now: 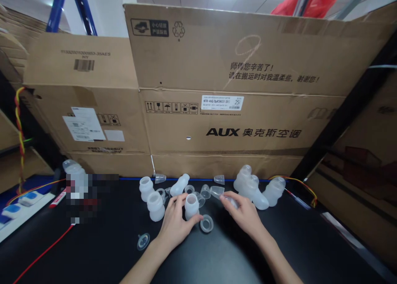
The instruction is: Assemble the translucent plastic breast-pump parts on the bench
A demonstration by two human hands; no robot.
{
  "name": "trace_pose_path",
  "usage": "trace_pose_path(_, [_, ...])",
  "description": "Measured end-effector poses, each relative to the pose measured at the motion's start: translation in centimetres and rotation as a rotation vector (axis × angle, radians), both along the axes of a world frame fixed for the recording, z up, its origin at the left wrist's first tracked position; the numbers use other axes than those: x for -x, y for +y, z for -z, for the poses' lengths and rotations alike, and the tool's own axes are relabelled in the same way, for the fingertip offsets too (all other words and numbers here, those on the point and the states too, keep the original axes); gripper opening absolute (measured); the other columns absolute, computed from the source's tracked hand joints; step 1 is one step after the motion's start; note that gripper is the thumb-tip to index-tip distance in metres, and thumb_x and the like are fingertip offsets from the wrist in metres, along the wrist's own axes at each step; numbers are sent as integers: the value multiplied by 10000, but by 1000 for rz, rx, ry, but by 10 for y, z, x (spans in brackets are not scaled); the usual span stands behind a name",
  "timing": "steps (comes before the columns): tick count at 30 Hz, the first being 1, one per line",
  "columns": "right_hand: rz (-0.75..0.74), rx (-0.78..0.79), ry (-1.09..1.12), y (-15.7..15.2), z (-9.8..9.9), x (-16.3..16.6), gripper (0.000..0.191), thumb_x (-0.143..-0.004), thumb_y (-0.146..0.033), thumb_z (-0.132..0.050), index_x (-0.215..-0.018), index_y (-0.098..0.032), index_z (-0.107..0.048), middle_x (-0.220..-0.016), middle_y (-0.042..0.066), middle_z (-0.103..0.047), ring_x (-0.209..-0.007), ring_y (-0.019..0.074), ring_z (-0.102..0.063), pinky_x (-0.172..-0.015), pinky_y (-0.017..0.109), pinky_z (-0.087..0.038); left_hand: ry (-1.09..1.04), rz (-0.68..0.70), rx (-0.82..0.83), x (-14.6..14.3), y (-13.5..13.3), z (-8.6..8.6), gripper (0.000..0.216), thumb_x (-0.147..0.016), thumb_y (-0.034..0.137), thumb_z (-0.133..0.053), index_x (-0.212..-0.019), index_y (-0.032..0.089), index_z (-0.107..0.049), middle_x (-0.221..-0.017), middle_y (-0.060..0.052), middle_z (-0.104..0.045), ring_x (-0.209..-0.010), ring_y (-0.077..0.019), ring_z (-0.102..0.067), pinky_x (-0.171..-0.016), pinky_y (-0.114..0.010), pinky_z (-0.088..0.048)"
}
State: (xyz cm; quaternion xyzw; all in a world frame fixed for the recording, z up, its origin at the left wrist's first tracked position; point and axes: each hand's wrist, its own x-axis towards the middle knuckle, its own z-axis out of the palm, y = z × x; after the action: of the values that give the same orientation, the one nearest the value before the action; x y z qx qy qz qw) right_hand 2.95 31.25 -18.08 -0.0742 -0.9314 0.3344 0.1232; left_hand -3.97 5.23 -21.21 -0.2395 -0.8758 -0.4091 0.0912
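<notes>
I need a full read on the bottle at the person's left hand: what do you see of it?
The bottle is small, whitish and translucent, and looks like plastic. Its round mouth is open and uncapped, facing up, above a neck and a rounded body. It looks roughly upright. The left hand holds it, fingers on one side and thumb across its lower front. A clear ring-shaped part lies just right of it on the black tabletop. I cannot tell whether its base rests there.

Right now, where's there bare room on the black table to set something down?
The table is bare just this side of the clear ring, right of your right hand, and between the red wire and clear disc. It's crowded around your left hand and along the back, with bottles and cups.
</notes>
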Motion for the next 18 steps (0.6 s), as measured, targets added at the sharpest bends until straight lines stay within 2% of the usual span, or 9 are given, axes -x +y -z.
trace_pose_path(3, [3, -18, -36, 2, 0, 0, 577, -996, -765, -449, -1166, -312, -761, -1039, 15, -748, -955, 235, -718, -825, 284, -516, 27, 0, -4, 2, 1, 0, 600, -726, 310, -938, -1232, 272, -619, -1275, -61, -693, -1252, -335, -613, -1072, -543, -538])
trace_pose_path(7, [-48, -74, -87, -1, -4, -4, 528, -943, -703, -602, -1353, -380, -681, -1137, 13, -730, -1043, 262, -700, -929, 331, -501, 71, -13, -16, 4, 0, 3, 731, -755, 303, -924, -1369, 274, -528, -1416, -81, -616, -1352, -333, -542, -1158, -582, -465])
trace_pose_path(12, [-107, -154, -157, -7, -9, -8, 683, -937, -597, -641, -1572, -431, -452, -975, 21, -727, -939, 281, -689, -860, 341, -466, 133, -7, -28, 5, 0, 7, 776, -787, 298, -902, -1427, 281, -464, -1433, -100, -596, -1346, -328, -551, -1142, -581, -488])
trace_pose_path(15, [-120, -119, -153, -6, -8, -9, 629, -921, -586, -650, -1505, -384, -528, -992, 33, -710, -949, 289, -670, -873, 353, -447, 181, 16, -29, 3, 0, 7, 792, -772, 281, -916, -1425, 295, -468, -1414, -91, -607, -1333, -317, -569, -1128, -546, -515])
trace_pose_path(18, [-152, -24, -120, 0, -4, -11, 493, -924, -483, -621, -1371, -285, -552, -1050, 30, -689, -926, 243, -659, -885, 337, -456, 225, 42, -32, 1, 0, 8, 757, -798, 304, -896, -1425, 296, -472, -1432, -93, -592, -1367, -311, -550, -1150, -530, -511])
